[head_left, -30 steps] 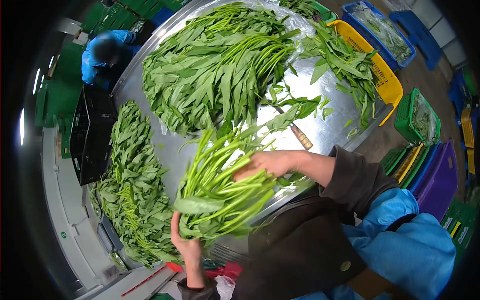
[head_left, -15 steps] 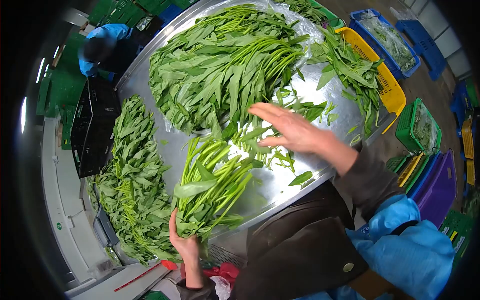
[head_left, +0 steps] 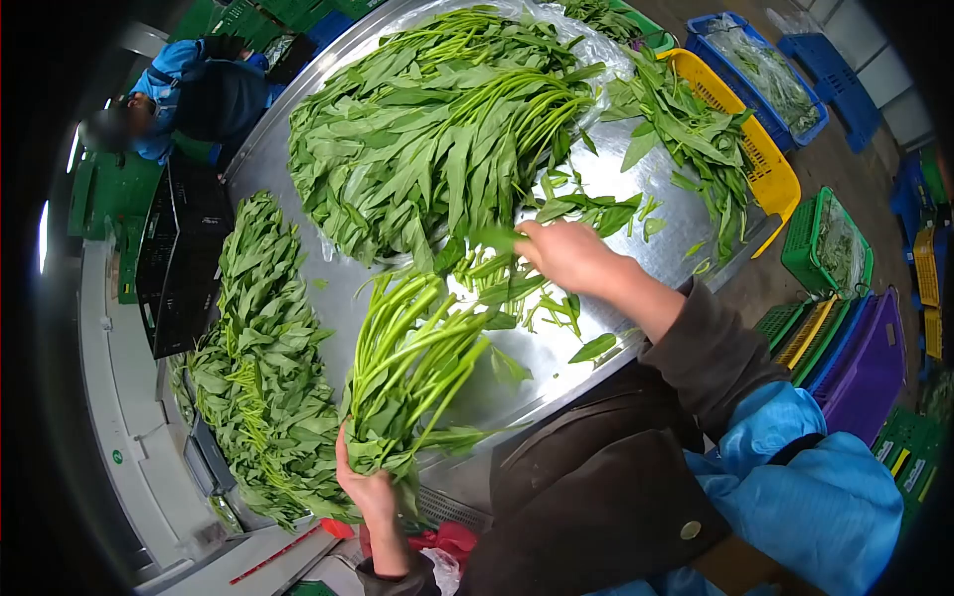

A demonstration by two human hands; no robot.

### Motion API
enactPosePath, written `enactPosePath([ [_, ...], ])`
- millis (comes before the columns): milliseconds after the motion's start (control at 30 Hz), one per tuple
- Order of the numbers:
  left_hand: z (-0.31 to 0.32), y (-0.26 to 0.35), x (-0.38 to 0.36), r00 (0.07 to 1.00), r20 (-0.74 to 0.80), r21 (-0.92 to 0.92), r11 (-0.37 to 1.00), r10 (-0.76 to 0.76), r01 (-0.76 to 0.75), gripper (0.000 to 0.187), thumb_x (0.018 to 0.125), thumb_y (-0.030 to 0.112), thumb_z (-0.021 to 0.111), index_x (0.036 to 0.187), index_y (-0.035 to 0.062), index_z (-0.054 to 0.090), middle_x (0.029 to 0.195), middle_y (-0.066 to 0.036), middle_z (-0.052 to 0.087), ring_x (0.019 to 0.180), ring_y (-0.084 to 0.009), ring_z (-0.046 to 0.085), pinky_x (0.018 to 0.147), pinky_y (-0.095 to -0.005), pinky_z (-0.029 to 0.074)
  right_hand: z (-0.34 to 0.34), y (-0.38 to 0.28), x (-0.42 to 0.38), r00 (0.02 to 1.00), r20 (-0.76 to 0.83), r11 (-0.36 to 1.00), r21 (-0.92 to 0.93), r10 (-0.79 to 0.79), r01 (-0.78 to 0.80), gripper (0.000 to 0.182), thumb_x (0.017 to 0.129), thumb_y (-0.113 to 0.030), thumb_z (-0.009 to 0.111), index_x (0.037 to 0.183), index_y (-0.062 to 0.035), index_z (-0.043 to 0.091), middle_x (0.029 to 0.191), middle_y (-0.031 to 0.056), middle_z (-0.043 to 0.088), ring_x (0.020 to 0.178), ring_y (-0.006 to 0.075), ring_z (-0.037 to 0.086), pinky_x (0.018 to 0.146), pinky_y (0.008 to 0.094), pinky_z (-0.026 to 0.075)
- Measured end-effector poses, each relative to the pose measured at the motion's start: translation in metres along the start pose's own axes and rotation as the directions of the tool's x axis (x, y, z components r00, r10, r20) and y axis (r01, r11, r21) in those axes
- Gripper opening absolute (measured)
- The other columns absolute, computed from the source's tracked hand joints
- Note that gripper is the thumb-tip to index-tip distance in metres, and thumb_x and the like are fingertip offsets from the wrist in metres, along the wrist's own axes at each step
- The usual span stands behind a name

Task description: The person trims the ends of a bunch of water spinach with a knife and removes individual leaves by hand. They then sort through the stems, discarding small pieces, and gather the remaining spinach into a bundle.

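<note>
My left hand is wrapped round the leafy lower end of a bunch of greens, whose pale cut stems point up and away. My right hand is closed, fingertips pinched on a green leaf blurred by motion. It is above loose leaves and short stem pieces on the metal table. Beyond lies a large pile of greens, partly on clear plastic. A long row of greens runs down the table's left side.
Another person in blue stands at the far left, near a black crate. A yellow crate touches the table's right edge. Further right are a blue crate, a green crate and stacked crates.
My right hand has gone from spread fingers to a pinch on a leaf. The leaf that lay across the bunch's stems is off it. The other person has leaned left.
</note>
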State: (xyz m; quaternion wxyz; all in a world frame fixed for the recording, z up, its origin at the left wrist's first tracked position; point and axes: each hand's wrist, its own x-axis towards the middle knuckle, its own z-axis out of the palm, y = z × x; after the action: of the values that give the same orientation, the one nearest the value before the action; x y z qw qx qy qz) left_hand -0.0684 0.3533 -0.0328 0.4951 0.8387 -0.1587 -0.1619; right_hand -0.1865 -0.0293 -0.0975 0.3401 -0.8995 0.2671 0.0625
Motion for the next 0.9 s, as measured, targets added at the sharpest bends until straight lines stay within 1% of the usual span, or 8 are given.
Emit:
enactPosePath([
  [100,-0.005,-0.006,0.002,0.999,0.007,-0.056,0.998,-0.041,0.042,0.075,0.056,-0.020,0.046,0.129,-0.0059,0.046,0.112,-0.012,0.060,0.096,-0.0181,0.061,0.089,-0.0285,0.048,0.026,-0.011,-0.013,0.819,-0.464,0.876,0.165,-0.337,0.454,0.060,0.092,-0.048,0.051,0.125,0.0012,0.045,0.104,0.0173,0.066,0.097,0.0328,0.063,0.084,0.0444,0.048],
  [167,-0.008,-0.007,0.004,0.998,0.034,-0.110,0.993,-0.044,0.048,0.075,0.056,-0.021,0.049,0.129,-0.0057,0.046,0.111,-0.012,0.060,0.094,-0.0178,0.061,0.088,-0.0287,0.048,0.028,-0.030,-0.019,0.850,-0.423,0.817,0.335,-0.314,0.469,0.058,0.088,-0.049,0.056,0.119,-0.0002,0.053,0.111,0.0174,0.063,0.102,0.0293,0.060,0.087,0.0403,0.047],
  [233,-0.001,0.005,0.005,0.997,0.056,-0.129,0.990,-0.045,0.052,0.073,0.058,-0.020,0.051,0.129,-0.0054,0.046,0.111,-0.012,0.060,0.094,-0.0180,0.062,0.089,-0.0293,0.048,0.018,-0.046,-0.019,0.856,0.404,0.612,0.779,-0.323,-0.137,0.051,0.086,-0.045,0.063,0.107,0.0014,0.062,0.099,0.0137,0.066,0.089,0.0215,0.065,0.084,0.0332,0.051],
  [267,0.004,0.009,0.006,0.999,0.038,-0.076,0.997,0.006,-0.003,0.072,0.059,-0.020,0.050,0.130,-0.0053,0.046,0.112,-0.012,0.060,0.095,-0.0181,0.061,0.089,-0.0296,0.048,0.025,-0.054,-0.020,0.859,0.399,0.610,0.781,-0.320,-0.136,0.051,0.086,-0.045,0.063,0.107,0.0014,0.062,0.099,0.0137,0.066,0.089,0.0215,0.065,0.084,0.0332,0.051],
  [333,0.009,0.008,0.005,0.996,0.007,-0.013,0.996,0.084,-0.083,0.070,0.061,-0.019,0.050,0.130,-0.0045,0.047,0.115,-0.012,0.059,0.099,-0.0184,0.060,0.091,-0.0296,0.046,0.044,-0.069,-0.028,0.892,0.295,-0.026,0.946,-0.342,-0.323,0.036,0.084,-0.035,0.069,0.098,-0.0010,0.065,0.089,0.0095,0.066,0.073,0.0106,0.062,0.065,0.0230,0.050],
  [633,0.017,0.016,0.005,0.982,-0.142,0.069,0.991,0.127,-0.118,0.071,0.061,-0.021,0.044,0.130,-0.0039,0.048,0.116,-0.013,0.059,0.100,-0.0179,0.058,0.093,-0.0281,0.043,0.040,-0.057,-0.048,0.924,0.232,0.304,0.943,-0.304,-0.137,0.024,0.084,-0.015,0.065,0.104,-0.0011,0.064,0.068,-0.0025,0.055,0.045,0.0043,0.038,0.041,0.0212,0.028],
  [733,0.009,0.002,0.005,0.983,-0.139,0.062,0.992,0.121,-0.113,0.069,0.062,-0.020,0.046,0.130,-0.0039,0.048,0.116,-0.013,0.059,0.099,-0.0172,0.058,0.092,-0.0273,0.044,0.025,-0.044,-0.050,0.893,0.354,-0.081,0.918,-0.278,-0.389,0.025,0.089,-0.007,0.054,0.112,-0.0001,0.061,0.082,0.0020,0.061,0.042,0.0012,0.031,0.037,0.0180,0.020],
  [900,0.014,0.019,0.001,0.988,-0.130,0.090,0.994,0.080,-0.069,0.068,0.063,-0.019,0.046,0.130,-0.0037,0.048,0.115,-0.013,0.059,0.100,-0.0168,0.058,0.092,-0.0279,0.044,0.011,-0.021,-0.044,0.944,0.313,-0.054,0.946,-0.104,-0.320,0.037,0.083,-0.007,0.059,0.119,-0.0008,0.058,0.094,0.0061,0.064,0.040,-0.0024,0.029,0.032,0.0140,0.020],
])
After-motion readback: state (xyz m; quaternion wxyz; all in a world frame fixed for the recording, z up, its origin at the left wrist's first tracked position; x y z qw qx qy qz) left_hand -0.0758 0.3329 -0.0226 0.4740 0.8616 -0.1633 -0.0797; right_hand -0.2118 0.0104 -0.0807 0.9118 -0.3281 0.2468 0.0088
